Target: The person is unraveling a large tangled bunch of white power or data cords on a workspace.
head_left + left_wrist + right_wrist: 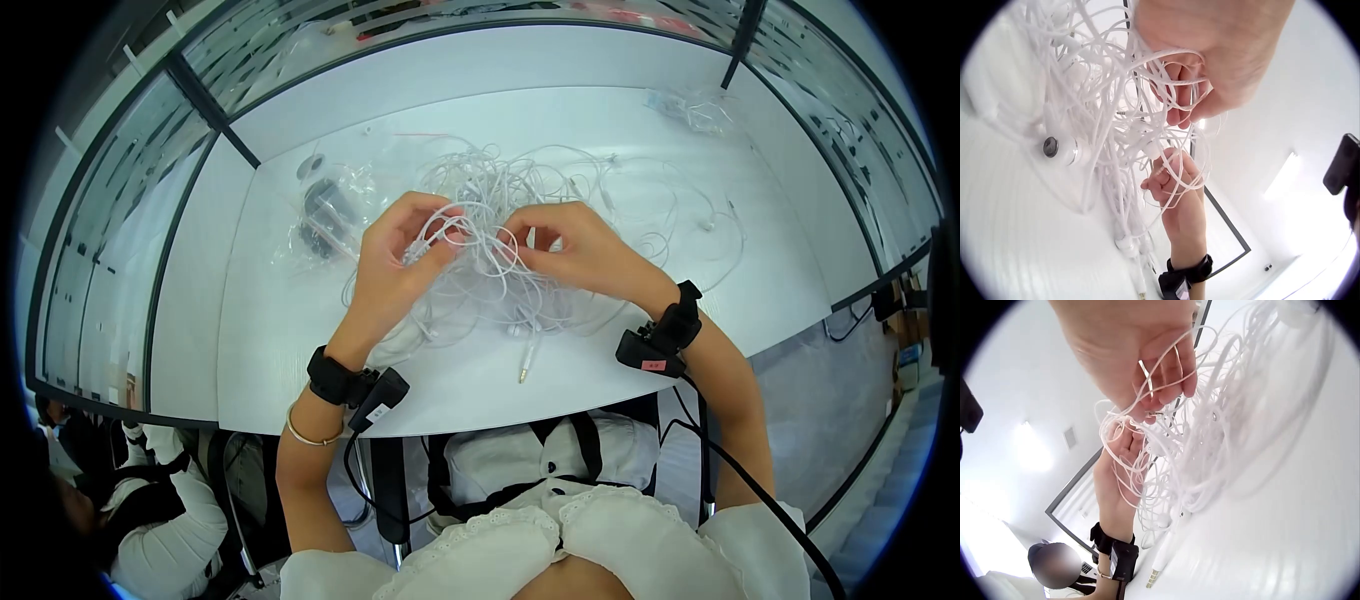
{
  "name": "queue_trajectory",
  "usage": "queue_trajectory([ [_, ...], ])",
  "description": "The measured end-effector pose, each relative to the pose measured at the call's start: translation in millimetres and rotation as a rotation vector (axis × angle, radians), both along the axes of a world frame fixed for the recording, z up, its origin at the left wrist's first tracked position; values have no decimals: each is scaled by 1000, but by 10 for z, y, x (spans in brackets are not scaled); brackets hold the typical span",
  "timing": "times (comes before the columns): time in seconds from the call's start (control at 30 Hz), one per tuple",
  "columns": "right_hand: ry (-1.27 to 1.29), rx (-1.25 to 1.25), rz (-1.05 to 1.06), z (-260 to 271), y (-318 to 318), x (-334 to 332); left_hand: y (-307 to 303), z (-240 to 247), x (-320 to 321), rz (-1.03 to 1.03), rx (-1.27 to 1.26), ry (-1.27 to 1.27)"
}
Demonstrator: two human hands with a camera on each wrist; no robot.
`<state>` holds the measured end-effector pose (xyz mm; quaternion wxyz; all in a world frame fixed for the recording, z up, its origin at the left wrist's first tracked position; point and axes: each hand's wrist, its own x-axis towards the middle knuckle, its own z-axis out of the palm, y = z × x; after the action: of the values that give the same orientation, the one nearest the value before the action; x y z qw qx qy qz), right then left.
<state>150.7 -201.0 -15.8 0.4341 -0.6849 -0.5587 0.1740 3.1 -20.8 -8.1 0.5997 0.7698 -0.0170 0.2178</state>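
A large tangle of white earphone cables [490,180] is heaped on the white table. My left hand [392,255] holds several loops of cable between thumb and curled fingers at the near left of the heap. Opposite it, my right hand [580,248] pinches a cable strand, thumb against fingertips. In the right wrist view a small metal plug tip [1155,414] shows right at those fingertips. One jack plug [524,368] with a gold tip lies toward the table's near edge. An earbud [1060,149] sticks out of the heap in the left wrist view.
Clear plastic bags with dark contents [325,215] lie left of the heap. Another crumpled clear bag [695,112] sits at the back right. Loose cables [735,235] spread to the right. Low white partitions [480,62] edge the table, and another person [165,500] sits at lower left.
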Motion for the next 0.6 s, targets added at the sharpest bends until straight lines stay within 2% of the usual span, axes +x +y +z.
queue_trajectory([
  [0.07, -17, 102, -43, 15, -5, -3, 3, 12, -18, 8, -80, 2],
  [0.2, 71, 211, -59, 28, -1, 0, -5, 43, -21, -16, -16, -42],
  [0.3, 135, 138, -17, 91, -32, -31, -5, 40, -22, -22, -28, -35],
  [0.5, 61, 143, 13, 82, -34, -49, -10, 2, 5, -24, 4, -40],
  [0.6, 34, 169, 7, 95, -33, -72, -1, 4, -11, -31, -65, -16],
])
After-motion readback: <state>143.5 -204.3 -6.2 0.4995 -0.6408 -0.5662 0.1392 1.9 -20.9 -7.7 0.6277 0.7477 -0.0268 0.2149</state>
